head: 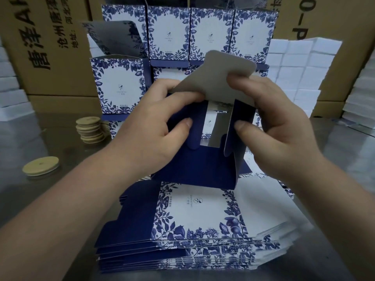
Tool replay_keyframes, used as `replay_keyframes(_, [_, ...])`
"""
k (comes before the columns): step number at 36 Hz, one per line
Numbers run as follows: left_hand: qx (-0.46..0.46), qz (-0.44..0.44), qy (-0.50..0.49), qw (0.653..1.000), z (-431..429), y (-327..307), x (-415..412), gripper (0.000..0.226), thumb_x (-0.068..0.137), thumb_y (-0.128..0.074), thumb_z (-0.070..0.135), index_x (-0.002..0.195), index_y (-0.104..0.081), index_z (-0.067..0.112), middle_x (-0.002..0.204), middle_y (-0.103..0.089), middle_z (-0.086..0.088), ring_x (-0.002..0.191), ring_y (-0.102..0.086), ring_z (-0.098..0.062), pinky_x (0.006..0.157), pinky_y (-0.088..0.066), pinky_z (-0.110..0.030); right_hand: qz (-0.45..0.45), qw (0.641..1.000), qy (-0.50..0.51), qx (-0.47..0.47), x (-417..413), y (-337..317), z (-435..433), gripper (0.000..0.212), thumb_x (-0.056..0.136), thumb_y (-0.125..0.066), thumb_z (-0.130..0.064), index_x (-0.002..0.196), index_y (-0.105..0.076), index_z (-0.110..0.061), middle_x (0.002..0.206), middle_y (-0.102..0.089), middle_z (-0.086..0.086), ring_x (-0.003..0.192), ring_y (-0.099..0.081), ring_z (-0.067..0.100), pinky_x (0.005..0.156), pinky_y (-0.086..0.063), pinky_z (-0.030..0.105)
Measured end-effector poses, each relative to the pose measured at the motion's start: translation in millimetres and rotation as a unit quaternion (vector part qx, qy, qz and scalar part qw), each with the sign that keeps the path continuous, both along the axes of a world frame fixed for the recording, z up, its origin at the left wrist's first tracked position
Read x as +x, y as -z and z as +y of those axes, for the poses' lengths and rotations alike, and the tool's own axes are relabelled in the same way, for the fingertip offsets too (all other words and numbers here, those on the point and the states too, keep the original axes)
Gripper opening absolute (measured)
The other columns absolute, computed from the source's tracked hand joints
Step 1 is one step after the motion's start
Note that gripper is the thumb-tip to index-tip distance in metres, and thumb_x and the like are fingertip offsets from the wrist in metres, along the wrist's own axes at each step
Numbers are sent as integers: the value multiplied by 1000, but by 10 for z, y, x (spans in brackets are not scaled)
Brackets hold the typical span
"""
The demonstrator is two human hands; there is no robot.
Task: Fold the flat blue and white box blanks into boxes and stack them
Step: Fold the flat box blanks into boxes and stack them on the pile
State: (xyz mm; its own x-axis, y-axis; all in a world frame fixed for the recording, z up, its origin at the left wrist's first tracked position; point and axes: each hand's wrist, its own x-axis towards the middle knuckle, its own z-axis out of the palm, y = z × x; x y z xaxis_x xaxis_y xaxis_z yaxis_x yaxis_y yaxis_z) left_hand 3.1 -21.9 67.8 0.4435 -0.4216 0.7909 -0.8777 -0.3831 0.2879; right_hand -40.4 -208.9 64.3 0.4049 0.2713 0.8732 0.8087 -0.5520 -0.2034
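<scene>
A half-folded blue and white box [194, 169] is held up in mid-frame, its open end toward me. My left hand [162, 126] grips its left side, thumb on a dark blue side flap. My right hand [280, 126] grips the right side, thumb on the right flap and fingers on the grey top flap [223, 78], which stands up. Below lies a stack of flat blanks [194, 230] with a floral border. Finished boxes [188, 33] stand stacked in rows behind.
Round wooden lids sit at the left: a pile [90, 129] and a single one [40, 166]. Large brown cartons [50, 47] stand at the back. White foam blocks [294, 63] are piled at the right on the grey table [50, 189].
</scene>
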Motion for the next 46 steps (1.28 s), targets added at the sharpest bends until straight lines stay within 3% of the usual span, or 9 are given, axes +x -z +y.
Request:
replay_keyframes(7, [-33, 16, 5, 999, 25, 2, 2, 39, 81, -53, 16, 114, -49, 35, 108, -42, 25, 101, -40, 21, 90, -29, 0, 62, 984, -79, 149, 88, 90, 22, 87, 76, -56, -5, 137, 2, -25, 145, -27, 12, 133, -40, 28, 108, -34, 52])
replay_keyframes(12, [-37, 16, -1, 999, 11, 14, 16, 40, 79, -55, 18, 114, -47, 37, 106, -41, 25, 98, -43, 17, 89, -32, -4, 146, 954, -31, 261, 161, 171, 26, 90, 70, -65, -15, 135, -8, -41, 141, -31, -13, 136, -32, 0, 114, -29, 35])
replay_keyframes(15, [-51, 33, 5, 998, 16, 5, 10, 41, 79, -55, 20, 113, -46, 42, 107, -42, 26, 103, -48, 6, 96, -38, -13, 223, 924, -34, 308, 191, 159, 10, 84, 69, -66, -30, 143, -26, -30, 144, -40, -10, 131, -41, 4, 111, -34, 38])
replay_keyframes(19, [-53, 25, 1, 998, 8, 20, 7, 40, 79, -55, 19, 114, -48, 38, 108, -41, 25, 104, -49, 2, 96, -39, -15, 282, 913, -66, 289, 201, 180, 32, 68, 69, -63, -33, 135, -45, -26, 123, -63, -4, 115, -59, 17, 101, -44, 48])
replay_keyframes(24, [-68, -18, 5, 998, -29, 89, 28, 43, 78, -57, 10, 115, -47, 30, 112, -39, 21, 107, -41, 13, 96, -37, -14, 277, 914, -53, 290, 213, 208, 51, 80, 59, -59, -39, 136, -41, -29, 115, -65, -7, 108, -61, 16, 96, -47, 43])
replay_keyframes(31, [-166, -13, 47, 985, -55, 154, 44, 60, 78, -60, 23, 124, -26, 40, 139, -36, -4, 121, -48, -15, 96, -46, -47, 249, 924, -44, 287, 178, 197, 72, 77, 64, -57, -36, 139, -38, -30, 111, -65, -14, 104, -62, 9, 92, -48, 38])
replay_keyframes(36, [-217, -17, 11, 976, -90, 250, 93, 53, 80, -57, 28, 127, -33, 29, 146, -11, 6, 133, -33, 1, 108, -37, -40, 231, 933, -41, 271, 138, 168, 98, 83, 63, -58, -41, 142, -31, -41, 122, -58, -24, 111, -57, 0, 97, -46, 34])
replay_keyframes(40, [-253, 25, 17, 967, -147, 293, 65, 47, 81, -53, 28, 119, -33, 44, 146, -19, 7, 139, -21, -2, 115, -23, -31, 224, 936, -49, 266, 112, 160, 121, 64, 65, -58, -37, 118, -35, -65, 127, -48, -35, 114, -53, -7, 98, -42, 28])
replay_keyframes(46, [-285, 119, 90, 947, -177, 298, 41, 45, 81, -52, 9, 121, -40, 27, 140, -43, -15, 132, -40, -25, 109, -33, -48, 221, 940, -71, 251, 92, 143, 124, 55, 76, -54, -23, 111, -40, -63, 112, -56, -39, 102, -59, -6, 83, -46, 17])
